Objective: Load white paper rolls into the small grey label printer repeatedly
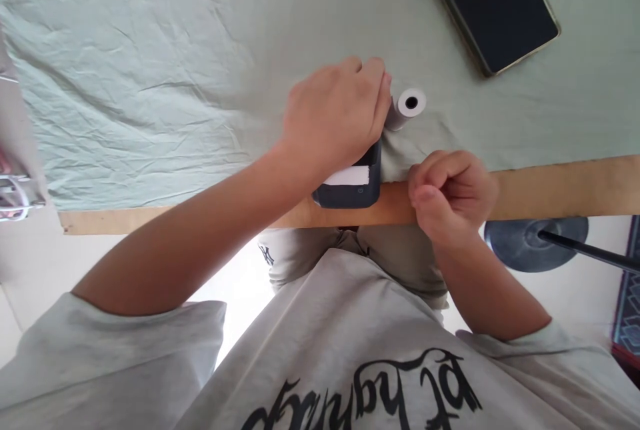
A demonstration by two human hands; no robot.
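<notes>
A small dark receipt printer (350, 199) sits at the table's near edge, and a strip of white paper (349, 177) shows across its near end. My left hand (337, 107) lies over the printer and hides most of it, fingers bent down around its far part. Just right of those fingertips stands a white paper roll (411, 105) with a dark hole in its core. My right hand (453, 193) is curled into a loose fist over the wooden edge, right of the printer and apart from it. Nothing shows inside that fist.
A black phone or tablet in a case (495, 10) lies at the far right. Pale green cloth (150, 83), wrinkled on the left, covers the table up to a bare wooden edge (565, 180). Below on the right is a round black base with a pole (525, 243).
</notes>
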